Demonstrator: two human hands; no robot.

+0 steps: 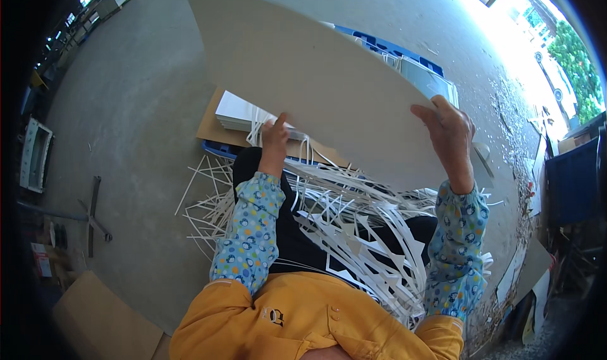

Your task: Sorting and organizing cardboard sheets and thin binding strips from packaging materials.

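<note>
A large, pale grey-white sheet (310,75) is held up at a slant over my lap. My right hand (449,132) grips its right edge, thumb on the near face. My left hand (275,142) pinches its lower edge, left of the middle. Behind the sheet, a stack of white boards (237,112) lies on a piece of brown cardboard (210,121), partly hidden. Long, narrow white offcut strips (360,214) lie tangled across my legs and on the floor around them.
A blue pallet (386,43) shows beyond the sheet, with a greyish stack (430,78) on it. Scraps (506,107) litter the floor at the right, near a dark blue bin (572,183). At the left are a metal stand base (93,219) and a cardboard sheet (107,319).
</note>
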